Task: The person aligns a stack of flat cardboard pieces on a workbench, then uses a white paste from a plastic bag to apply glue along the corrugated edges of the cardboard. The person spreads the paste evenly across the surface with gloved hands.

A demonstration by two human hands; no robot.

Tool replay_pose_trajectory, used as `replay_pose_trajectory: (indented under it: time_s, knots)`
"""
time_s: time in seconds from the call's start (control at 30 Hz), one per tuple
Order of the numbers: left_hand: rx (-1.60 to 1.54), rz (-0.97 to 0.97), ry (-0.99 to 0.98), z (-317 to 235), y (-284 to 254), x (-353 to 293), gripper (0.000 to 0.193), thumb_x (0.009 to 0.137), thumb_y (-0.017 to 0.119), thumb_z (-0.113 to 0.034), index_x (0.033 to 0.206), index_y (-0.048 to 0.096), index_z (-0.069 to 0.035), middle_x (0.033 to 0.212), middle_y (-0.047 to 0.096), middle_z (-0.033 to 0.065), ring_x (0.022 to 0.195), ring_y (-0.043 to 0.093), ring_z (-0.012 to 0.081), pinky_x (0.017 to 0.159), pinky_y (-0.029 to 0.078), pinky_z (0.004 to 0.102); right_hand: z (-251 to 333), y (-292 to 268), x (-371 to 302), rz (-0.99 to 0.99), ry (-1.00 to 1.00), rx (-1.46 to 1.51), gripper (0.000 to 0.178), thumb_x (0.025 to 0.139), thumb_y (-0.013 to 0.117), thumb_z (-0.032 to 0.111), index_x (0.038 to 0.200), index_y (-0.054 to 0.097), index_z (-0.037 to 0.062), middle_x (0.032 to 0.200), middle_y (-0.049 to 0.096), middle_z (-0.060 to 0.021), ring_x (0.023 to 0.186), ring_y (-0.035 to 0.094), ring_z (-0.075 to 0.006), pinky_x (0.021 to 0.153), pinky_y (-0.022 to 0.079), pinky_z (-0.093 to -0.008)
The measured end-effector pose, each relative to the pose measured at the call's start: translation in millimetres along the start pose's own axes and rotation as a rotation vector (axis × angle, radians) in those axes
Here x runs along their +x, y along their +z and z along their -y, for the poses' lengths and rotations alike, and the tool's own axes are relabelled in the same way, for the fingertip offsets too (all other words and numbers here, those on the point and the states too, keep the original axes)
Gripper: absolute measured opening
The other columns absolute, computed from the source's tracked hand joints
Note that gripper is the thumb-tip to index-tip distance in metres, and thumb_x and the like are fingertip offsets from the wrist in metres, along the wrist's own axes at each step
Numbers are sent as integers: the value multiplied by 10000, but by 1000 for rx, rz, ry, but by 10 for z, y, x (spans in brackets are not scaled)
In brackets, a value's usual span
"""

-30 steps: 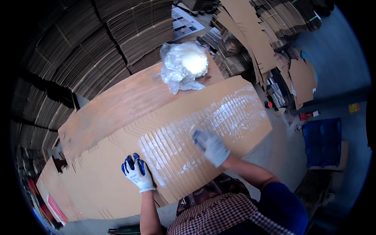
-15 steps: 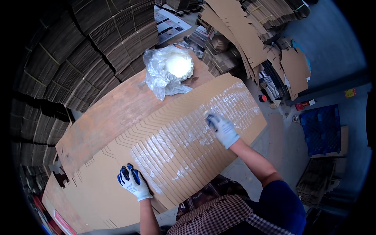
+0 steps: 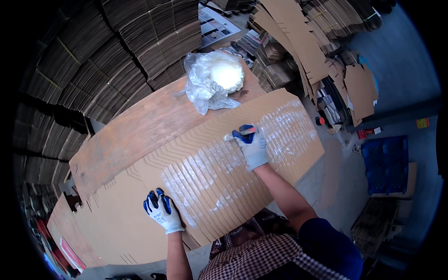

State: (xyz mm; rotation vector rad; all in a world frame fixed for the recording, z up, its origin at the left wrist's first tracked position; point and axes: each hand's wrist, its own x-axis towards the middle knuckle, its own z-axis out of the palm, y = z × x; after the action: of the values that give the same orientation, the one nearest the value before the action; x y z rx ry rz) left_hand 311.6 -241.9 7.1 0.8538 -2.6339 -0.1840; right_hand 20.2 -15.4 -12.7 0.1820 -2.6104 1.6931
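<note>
Overlapping brown cardboard sheets point(image 3: 126, 205) lie fanned in a staggered row, their exposed strips smeared with white paste. My right hand point(image 3: 252, 147), in a white and blue glove, grips a brush point(image 3: 228, 137) whose pale, paste-covered end touches or hovers just over the sheets; I cannot tell which. Part of its reddish handle shows between the fingers. Lower left, my left hand point(image 3: 163, 212), gloved alike, rests on the cardboard beside the pasted strips, its fingers stretched out. Beyond the sheets, a heap of white paste point(image 3: 227, 76) sits in crumpled clear plastic point(image 3: 200, 88).
A wooden board point(image 3: 140, 121) lies under the sheets. Tall strapped cardboard stacks point(image 3: 154, 42) stand at the left and back. Loose cardboard point(image 3: 298, 42) piles up at the far right, and a blue pallet point(image 3: 385, 163) is on the right side.
My right hand has swung left across the pasted strips with the brush and turned. My left hand stays on the same part of the cardboard. The whole view has shifted slightly.
</note>
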Motion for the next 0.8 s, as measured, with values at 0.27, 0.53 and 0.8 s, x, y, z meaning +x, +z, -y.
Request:
replay_pose_trajectory:
  time_s: [0.27, 0.53, 0.8]
  knots:
    - [7, -8, -17, -10, -17, 22, 361, 812, 642, -88, 1170, 680, -64, 1188, 585, 180, 1090, 532, 371, 1006, 368, 512, 346, -95, 122, 41, -100, -403, 372, 831, 786, 282, 1041, 576, 56, 958, 617, -139, 853, 646, -327, 760, 522, -431]
    - [-16, 28, -52, -10, -61, 40, 347, 842, 643, -101, 1185, 685, -66, 1228, 584, 186, 1133, 519, 378, 1033, 356, 520, 20, -233, 402, 32, -122, -567, 379, 843, 754, 313, 1075, 583, 66, 1064, 610, -168, 910, 636, -386, 787, 519, -454]
    - [-6, 16, -50, 32, -33, 2, 346, 881, 640, -119, 1223, 673, -86, 1259, 579, 187, 1186, 507, 373, 1065, 334, 529, 422, 207, -90, 227, -94, -449, 413, 817, 773, 308, 1094, 588, 65, 1070, 613, -178, 887, 649, -392, 779, 529, -451]
